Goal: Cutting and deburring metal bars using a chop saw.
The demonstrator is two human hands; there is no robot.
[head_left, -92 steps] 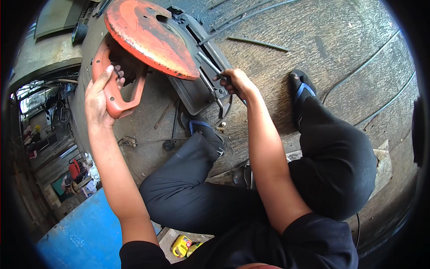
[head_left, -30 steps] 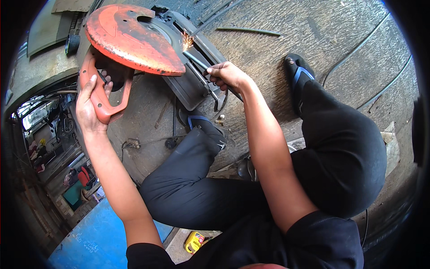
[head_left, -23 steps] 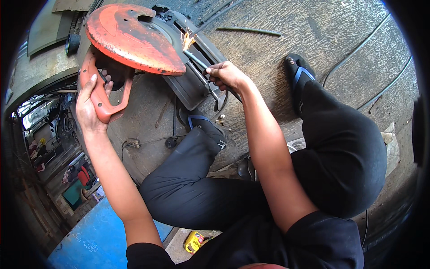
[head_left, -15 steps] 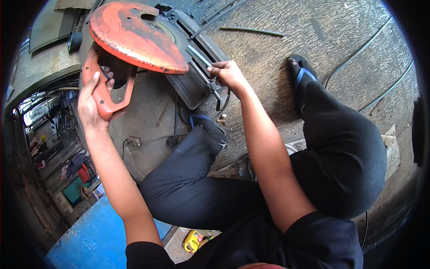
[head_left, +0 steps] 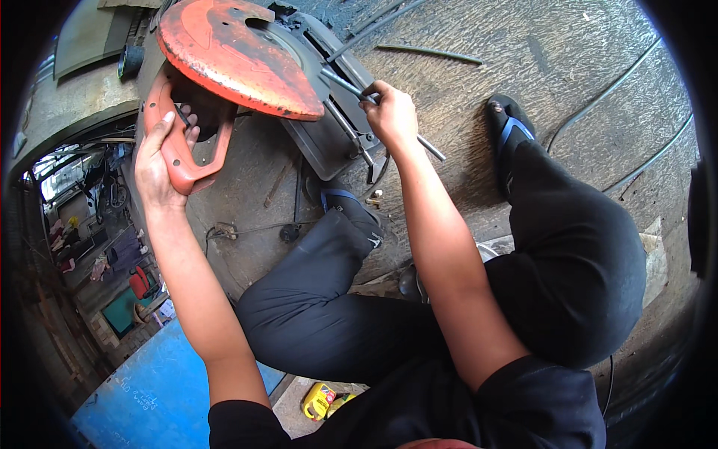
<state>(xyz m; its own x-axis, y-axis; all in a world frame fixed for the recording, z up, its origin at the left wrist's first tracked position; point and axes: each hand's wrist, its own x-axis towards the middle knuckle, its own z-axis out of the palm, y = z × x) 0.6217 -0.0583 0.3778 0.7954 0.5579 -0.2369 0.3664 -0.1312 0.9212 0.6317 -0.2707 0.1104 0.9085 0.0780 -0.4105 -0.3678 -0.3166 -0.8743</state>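
Head view shows a cut-off saw with an orange blade guard [head_left: 232, 56] at the far left, on the concrete floor [head_left: 568, 52]. The left hand [head_left: 161, 161] has its grip pressed together around the saw's orange handle [head_left: 179, 153]. To the right, the right hand [head_left: 390, 116] pinches a thin metal rod [head_left: 351, 86] lying under the guard. Near them, dark-trousered legs are folded, a blue-strapped sandal [head_left: 508, 131] at far right.

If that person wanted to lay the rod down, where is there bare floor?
Bare concrete floor lies beyond the right foot's sandal, bordered by a loose thin rod and cables. It is crowded around the saw, where the left hand grips the handle and the right hand holds a metal rod.
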